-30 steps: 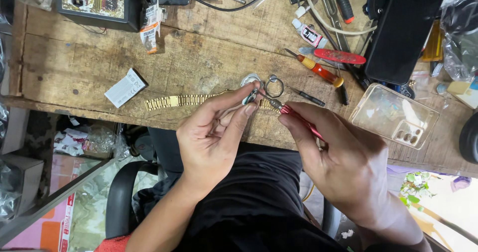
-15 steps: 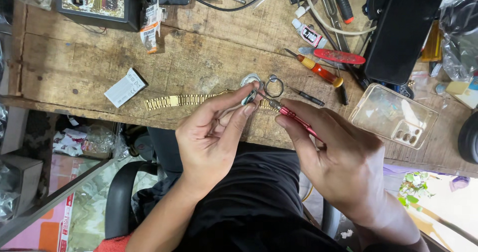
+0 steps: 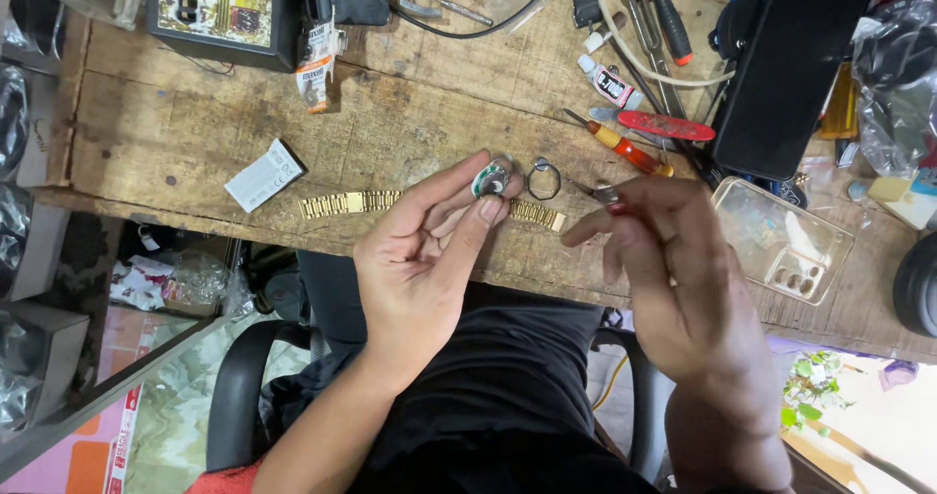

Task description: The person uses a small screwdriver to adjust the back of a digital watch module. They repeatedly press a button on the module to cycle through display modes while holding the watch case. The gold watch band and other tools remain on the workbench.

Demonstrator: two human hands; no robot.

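Beside worn workbench (image 3: 195,133), clear tray (image 3: 781,245) holds tiny parts (image 3: 805,281).

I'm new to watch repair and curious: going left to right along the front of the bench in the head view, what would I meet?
White paper slip → gold watch bracelet → left hand pinching a small round watch part → loose metal ring → right hand with a red-handled tool → clear plastic tray.

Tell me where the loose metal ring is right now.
In the head view, the metal ring lies on the wooden bench at centre, between the left hand and the right hand, just above the gold bracelet.
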